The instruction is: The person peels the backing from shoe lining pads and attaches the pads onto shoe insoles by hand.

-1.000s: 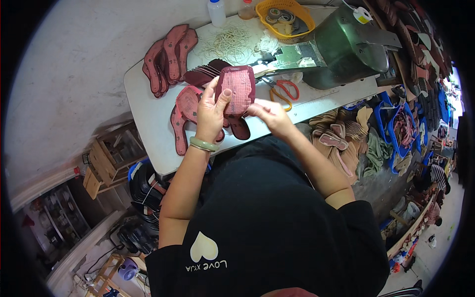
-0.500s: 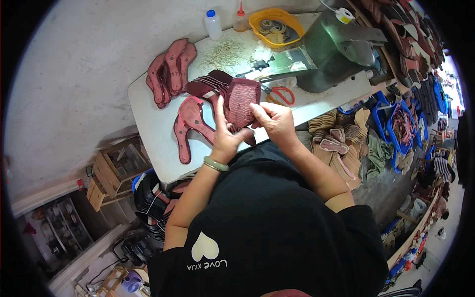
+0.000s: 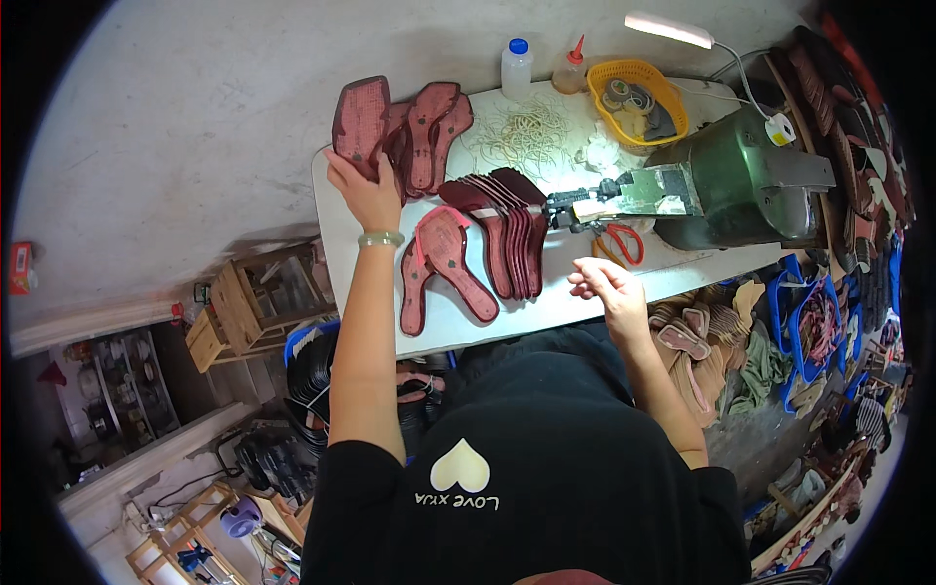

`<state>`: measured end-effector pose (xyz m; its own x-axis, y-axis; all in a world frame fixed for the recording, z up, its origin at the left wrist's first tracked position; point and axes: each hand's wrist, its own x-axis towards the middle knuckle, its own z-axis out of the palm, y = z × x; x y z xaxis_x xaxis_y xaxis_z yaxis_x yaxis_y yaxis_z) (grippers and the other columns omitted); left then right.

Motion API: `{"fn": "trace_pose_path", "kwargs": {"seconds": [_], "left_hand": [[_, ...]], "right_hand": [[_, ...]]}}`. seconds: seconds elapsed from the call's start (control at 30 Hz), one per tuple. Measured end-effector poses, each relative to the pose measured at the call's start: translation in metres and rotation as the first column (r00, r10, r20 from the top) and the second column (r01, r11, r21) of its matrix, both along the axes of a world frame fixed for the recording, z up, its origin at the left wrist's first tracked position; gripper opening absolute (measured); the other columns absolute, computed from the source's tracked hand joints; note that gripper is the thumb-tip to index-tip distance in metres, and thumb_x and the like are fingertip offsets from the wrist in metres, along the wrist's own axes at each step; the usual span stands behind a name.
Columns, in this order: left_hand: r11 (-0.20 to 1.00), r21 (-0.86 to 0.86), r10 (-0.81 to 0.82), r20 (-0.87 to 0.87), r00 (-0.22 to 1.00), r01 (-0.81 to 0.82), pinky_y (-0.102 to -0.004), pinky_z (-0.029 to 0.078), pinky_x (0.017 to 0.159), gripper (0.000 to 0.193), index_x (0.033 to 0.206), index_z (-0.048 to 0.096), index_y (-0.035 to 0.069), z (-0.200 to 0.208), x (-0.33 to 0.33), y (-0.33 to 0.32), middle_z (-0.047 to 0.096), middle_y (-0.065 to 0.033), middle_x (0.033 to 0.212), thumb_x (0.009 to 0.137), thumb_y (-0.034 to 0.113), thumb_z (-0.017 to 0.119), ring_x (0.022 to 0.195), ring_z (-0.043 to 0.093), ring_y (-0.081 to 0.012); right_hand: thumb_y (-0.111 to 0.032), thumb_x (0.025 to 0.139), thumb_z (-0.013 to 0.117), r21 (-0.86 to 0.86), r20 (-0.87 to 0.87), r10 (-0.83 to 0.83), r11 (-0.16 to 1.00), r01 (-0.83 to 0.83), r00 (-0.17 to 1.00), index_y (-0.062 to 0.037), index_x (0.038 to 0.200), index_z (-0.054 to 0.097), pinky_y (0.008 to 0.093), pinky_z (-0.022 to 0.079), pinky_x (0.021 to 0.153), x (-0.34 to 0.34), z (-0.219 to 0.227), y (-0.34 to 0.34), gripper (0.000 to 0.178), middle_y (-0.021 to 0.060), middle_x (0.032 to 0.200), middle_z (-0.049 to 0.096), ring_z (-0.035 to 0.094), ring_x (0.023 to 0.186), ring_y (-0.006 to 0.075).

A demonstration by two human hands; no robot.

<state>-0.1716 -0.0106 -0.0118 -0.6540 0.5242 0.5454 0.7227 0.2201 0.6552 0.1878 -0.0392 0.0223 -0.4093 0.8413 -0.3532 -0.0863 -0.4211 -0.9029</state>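
Observation:
My left hand (image 3: 369, 198) grips a reddish shoe insole (image 3: 361, 122) by its narrow end, at the table's far left, beside a pile of similar insoles (image 3: 429, 132). A fan of stacked dark-red insoles (image 3: 512, 239) lies mid-table between my hands. Left of that stack, two insoles (image 3: 447, 268) lie spread in a V, with a bright pink strip (image 3: 441, 222) at their joined end. My right hand (image 3: 616, 297) hovers over the front edge, fingers curled together with nothing visible in them. Red-handled scissors (image 3: 624, 244) lie just beyond it.
A green sewing machine (image 3: 741, 180) occupies the table's right side. Behind stand a yellow basket (image 3: 673, 102), a blue-capped bottle (image 3: 518, 70), a red-tipped bottle (image 3: 569, 73) and loose cords (image 3: 526, 135). A lit lamp (image 3: 669, 29) hangs above. Blue crates (image 3: 788, 312) stand right.
My left hand has carried an insole from the middle stack to the far-left pile. My right hand has let go of it and drawn back right. The view has shifted.

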Motion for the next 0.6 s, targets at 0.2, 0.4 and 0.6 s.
{"fn": "trace_pose_path", "kwargs": {"seconds": [0.2, 0.4, 0.6], "left_hand": [[0.772, -0.634, -0.098, -0.048, 0.994, 0.045, -0.0401, 0.023, 0.109, 0.073, 0.141, 0.023, -0.002, -0.083, -0.061, 0.009, 0.02, -0.0239, 0.147, 0.09, 0.045, 0.047, 0.134, 0.024, -0.0397], [0.947, -0.302, -0.064, 0.146, 0.987, 0.107, -0.0374, 0.039, 0.096, 0.05, 0.124, 0.049, -0.003, -0.064, -0.01, -0.059, 0.052, -0.0195, 0.118, 0.09, 0.034, 0.055, 0.112, 0.05, -0.0304], [0.669, 0.617, -0.743, 0.531, 0.408, 0.415, -0.0256, 0.044, 0.07, 0.026, 0.104, 0.054, 0.0, 0.118, 0.057, -0.098, 0.059, -0.0093, 0.098, 0.096, 0.024, 0.046, 0.075, 0.054, -0.0111]], "right_hand": [[-0.017, 0.091, 0.057, 0.042, 0.065, 0.012, 0.999, -0.015, 0.998, 0.0006, 0.106, 0.062, 0.023, 0.048, 0.069, 0.009, 0.004, 0.002, 0.024, 0.0064, 0.087, 0.067, 0.063, 0.076, 0.0117], [-0.014, 0.09, 0.056, 0.027, -0.017, 0.131, 0.991, -0.131, 0.991, 0.0019, 0.11, 0.059, 0.0249, 0.047, 0.072, -0.002, 0.007, 0.009, 0.026, 0.0112, 0.094, 0.066, 0.063, 0.08, 0.015], [-0.013, 0.089, 0.059, 0.105, -0.031, 0.248, 0.964, -0.243, 0.968, -0.0002, 0.107, 0.06, 0.0225, 0.047, 0.069, -0.038, 0.018, 0.026, 0.022, 0.0048, 0.091, 0.065, 0.06, 0.077, 0.0101]]}}
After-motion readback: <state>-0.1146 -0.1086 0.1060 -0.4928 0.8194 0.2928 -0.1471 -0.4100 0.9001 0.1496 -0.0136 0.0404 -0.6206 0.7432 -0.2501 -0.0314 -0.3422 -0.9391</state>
